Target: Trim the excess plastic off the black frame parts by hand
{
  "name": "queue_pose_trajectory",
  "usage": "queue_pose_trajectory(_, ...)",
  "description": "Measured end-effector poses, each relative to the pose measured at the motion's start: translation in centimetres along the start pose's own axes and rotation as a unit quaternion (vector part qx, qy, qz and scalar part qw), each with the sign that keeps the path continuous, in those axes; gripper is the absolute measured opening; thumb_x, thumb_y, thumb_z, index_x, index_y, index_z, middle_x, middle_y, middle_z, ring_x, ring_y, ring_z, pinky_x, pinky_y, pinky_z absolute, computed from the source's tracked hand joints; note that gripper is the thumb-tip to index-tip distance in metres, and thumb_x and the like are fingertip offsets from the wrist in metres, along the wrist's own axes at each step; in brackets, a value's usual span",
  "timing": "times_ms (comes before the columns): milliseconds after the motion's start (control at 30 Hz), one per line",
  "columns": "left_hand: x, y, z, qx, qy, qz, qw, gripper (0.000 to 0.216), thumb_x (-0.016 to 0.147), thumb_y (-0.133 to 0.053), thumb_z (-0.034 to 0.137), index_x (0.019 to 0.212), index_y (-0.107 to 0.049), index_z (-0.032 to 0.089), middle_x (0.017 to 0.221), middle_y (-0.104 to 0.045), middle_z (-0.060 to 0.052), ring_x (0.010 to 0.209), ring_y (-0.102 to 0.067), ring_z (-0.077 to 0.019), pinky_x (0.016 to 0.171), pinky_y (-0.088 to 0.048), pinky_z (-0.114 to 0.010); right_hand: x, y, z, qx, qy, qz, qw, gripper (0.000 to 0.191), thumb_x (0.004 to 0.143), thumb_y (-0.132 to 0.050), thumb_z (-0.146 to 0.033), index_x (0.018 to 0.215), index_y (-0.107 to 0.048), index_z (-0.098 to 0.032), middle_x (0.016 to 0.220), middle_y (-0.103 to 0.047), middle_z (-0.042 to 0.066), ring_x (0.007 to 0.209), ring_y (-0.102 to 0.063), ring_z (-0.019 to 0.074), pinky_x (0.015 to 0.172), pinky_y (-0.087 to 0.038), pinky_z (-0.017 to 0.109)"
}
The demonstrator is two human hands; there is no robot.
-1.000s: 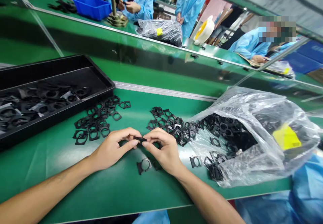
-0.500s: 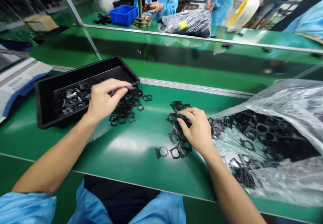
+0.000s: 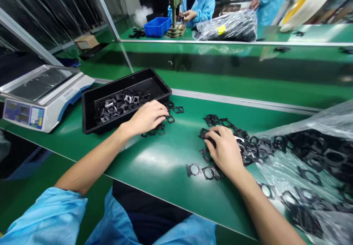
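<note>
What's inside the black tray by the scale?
The black plastic tray holds a heap of black square frames with round openings, a few glinting silver. The left hand covers part of its near rim; frames under the top layer can't be seen.

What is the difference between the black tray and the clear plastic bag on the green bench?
The black tray is rigid with straight walls, while the clear plastic bag is soft and crumpled. The tray is nearer the left hand, and the bag is nearer the right hand. The tray shows its whole outline, but the bag runs out of view. Both lie on the green bench and hold small black frames.
</note>
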State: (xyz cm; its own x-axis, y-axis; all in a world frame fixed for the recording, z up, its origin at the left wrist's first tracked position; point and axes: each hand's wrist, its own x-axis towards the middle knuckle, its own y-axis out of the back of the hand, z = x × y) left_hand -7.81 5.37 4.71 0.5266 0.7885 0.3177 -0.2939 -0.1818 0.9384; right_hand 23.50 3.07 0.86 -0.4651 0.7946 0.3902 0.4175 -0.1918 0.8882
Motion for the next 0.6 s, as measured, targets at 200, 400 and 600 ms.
queue_pose_trajectory(200, 1.2, -2.1, 1.8, 0.063, -0.02, -0.089, 0.994, 0.018, 0.091, -0.059, 0.017, 0.104, -0.071, 0.02, 0.113, -0.073, -0.009, 0.111, -0.061, -0.028, 0.093, -0.046, -0.044, -1.0, 1.5, -1.6, -0.026, -0.052, 0.063, 0.996, 0.015, 0.094, -0.06, -0.02, 0.088, -0.074, -0.019, 0.091, -0.067, 0.011, 0.091, -0.06, 0.0271, 0.078, -0.053, 0.039)
queue_pose_trajectory(400, 1.3, -3.6, 2.1, 0.065, -0.02, -0.031, 0.997, 0.019, 0.092, -0.055, 0.028, 0.098, -0.07, 0.017, 0.102, -0.074, -0.014, 0.099, -0.066, -0.0331, 0.084, -0.05, -0.047, -2.4, 1.3, -3.5, 0.114, -0.056, 0.028, 0.992, 0.019, 0.101, -0.055, -0.023, 0.106, -0.073, -0.023, 0.085, -0.074, 0.004, 0.077, -0.068, 0.0167, 0.074, -0.051, 0.026)
queue_pose_trajectory(600, 0.0, -5.1, 6.1, -0.117, -0.003, 0.172, 0.978, 0.022, 0.097, -0.057, 0.034, 0.112, -0.066, 0.021, 0.105, -0.076, -0.007, 0.094, -0.072, -0.0238, 0.088, -0.056, -0.037, -3.1, 0.8, -4.9, 0.245, -0.071, -0.017, 0.967, 0.019, 0.097, -0.06, -0.023, 0.113, -0.07, -0.023, 0.102, -0.078, 0.007, 0.093, -0.074, 0.0195, 0.086, -0.055, 0.029)
